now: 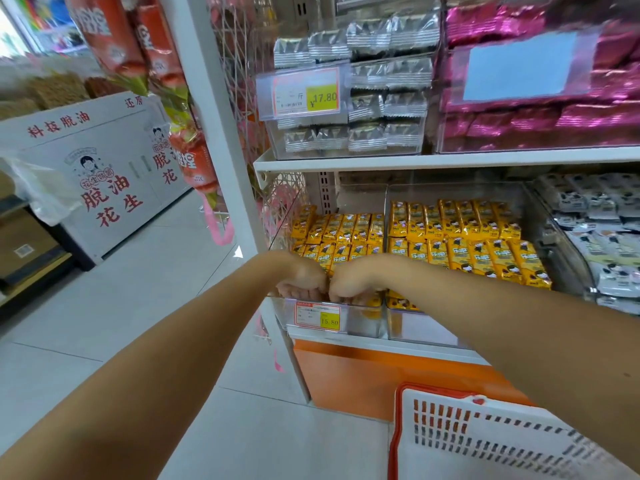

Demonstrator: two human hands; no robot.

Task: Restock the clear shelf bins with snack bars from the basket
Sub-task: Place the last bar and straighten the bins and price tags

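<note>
Hands at the near edge of the left clear bin, snack bars beneath the fingers.

Head view: your left hand point(301, 280) and right hand point(349, 280) meet knuckle to knuckle over the near wall of the left bin point(365, 323), fingers curled down inside. Whether they pinch any yellow snack bars point(341, 233) cannot be told. Bars judged light, foil-slick and crushable; take several together across the flat sides. Right bin point(426, 327) looks fuller. Basket point(485, 438) sits near right on pale floor tile point(173, 289); silver packs point(367, 109) fill the shelf above.

The left clear bin point(363, 323) stands open at its front, snack bars point(343, 230) crowding its rear, a shelf board point(450, 159) overhead.
</note>
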